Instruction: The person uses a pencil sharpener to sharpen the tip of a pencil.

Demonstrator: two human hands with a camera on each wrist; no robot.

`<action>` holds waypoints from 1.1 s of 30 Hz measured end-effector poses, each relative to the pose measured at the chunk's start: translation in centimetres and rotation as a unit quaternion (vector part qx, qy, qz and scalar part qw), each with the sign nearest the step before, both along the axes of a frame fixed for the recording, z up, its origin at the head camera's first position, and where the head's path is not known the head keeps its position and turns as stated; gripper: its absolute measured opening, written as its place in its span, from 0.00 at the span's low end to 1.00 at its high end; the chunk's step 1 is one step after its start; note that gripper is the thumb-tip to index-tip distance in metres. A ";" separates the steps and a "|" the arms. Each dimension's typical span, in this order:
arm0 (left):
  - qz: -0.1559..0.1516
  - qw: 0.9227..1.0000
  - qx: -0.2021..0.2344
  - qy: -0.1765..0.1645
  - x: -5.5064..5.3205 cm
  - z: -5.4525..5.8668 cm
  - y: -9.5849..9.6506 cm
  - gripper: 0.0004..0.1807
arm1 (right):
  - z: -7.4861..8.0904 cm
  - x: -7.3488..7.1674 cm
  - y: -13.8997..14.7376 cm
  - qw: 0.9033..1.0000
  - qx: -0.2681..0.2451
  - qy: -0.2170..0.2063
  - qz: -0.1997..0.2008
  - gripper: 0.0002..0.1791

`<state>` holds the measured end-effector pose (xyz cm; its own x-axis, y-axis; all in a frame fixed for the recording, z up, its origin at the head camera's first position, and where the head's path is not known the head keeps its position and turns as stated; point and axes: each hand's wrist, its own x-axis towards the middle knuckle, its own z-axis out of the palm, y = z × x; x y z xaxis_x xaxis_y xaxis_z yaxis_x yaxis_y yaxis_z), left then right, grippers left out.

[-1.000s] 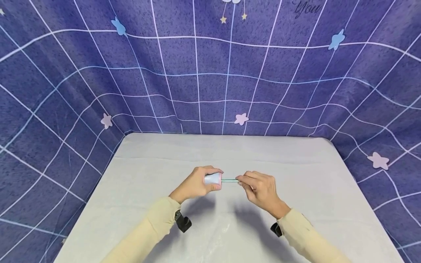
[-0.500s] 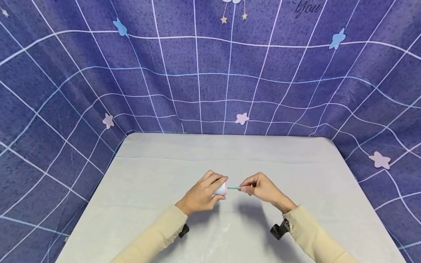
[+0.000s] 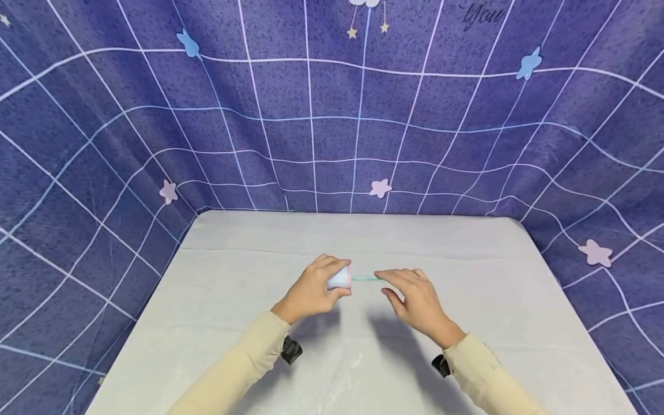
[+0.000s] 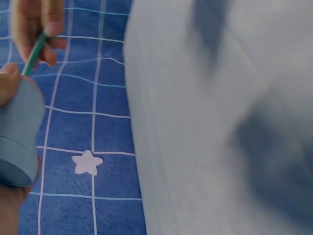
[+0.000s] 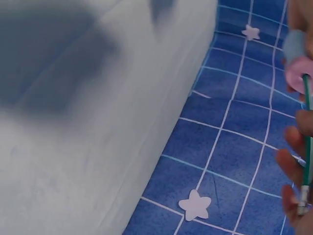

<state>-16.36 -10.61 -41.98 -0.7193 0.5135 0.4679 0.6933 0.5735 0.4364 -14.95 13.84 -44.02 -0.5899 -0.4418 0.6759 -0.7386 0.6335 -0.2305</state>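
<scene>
My left hand [image 3: 311,291] grips a pale blue pencil sharpener [image 3: 339,278] above the table, thumb and fingers around its sides. Its pink end [image 5: 295,76] faces right, and a green pencil [image 3: 365,278] is inserted in the hole there. Near the pencil's outer end is my right hand [image 3: 419,300]; its forefinger lies along the pencil in the head view while the thumb is held apart below. A silvery band [image 5: 304,193] shows at the pencil's far end in the right wrist view. The sharpener's rounded, waisted body [image 4: 22,115] appears in the left wrist view.
A white cloth-covered table [image 3: 249,242] spreads under both hands, which cast shadows on it. Purple-blue curtains [image 3: 332,138] with grid lines and stars enclose the back and sides. Black wrist cameras [image 3: 291,350] hang below the cream sleeves [image 3: 233,369].
The right fingers pinched the pencil half a second ago, turned over; now the hand has rolled back and the thumb has come off. Both hands dipped slightly, then rose.
</scene>
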 end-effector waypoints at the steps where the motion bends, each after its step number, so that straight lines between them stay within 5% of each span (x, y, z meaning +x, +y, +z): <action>1: 0.004 1.000 0.007 -0.019 -0.1 0.3 0.0 0.28 | -0.1 -0.1 0.0 1.000 0.003 0.024 0.001 0.21; 12: 0.008 0.982 0.072 -0.177 0.0 2.1 0.0 0.24 | -0.3 -0.9 -0.5 0.977 -0.007 0.211 -0.007 0.14; 16: 0.006 0.977 0.072 -0.199 0.2 2.0 0.3 0.22 | -0.7 -1.4 -0.7 0.967 -0.032 0.251 -0.004 0.13; 21: -0.007 0.983 0.062 -0.175 0.3 1.3 0.5 0.23 | -1.0 -1.6 -0.6 0.962 -0.032 0.270 0.014 0.13; 24: -0.020 0.989 0.058 -0.136 0.6 0.5 0.5 0.25 | -1.0 -1.5 -0.5 0.970 -0.025 0.240 0.031 0.15; 28: -0.034 0.996 0.056 -0.062 1.1 -0.7 0.3 0.28 | -0.6 -0.9 -0.2 0.988 -0.022 0.141 0.054 0.10; 31: -0.046 0.998 0.044 0.025 1.3 -1.6 0.3 0.29 | 0.1 -0.3 0.0 0.998 -0.016 0.016 0.061 0.06; 33: -0.058 0.993 0.033 0.094 1.3 -2.2 0.4 0.30 | 0.8 0.0 0.2 0.993 -0.014 -0.098 0.062 0.08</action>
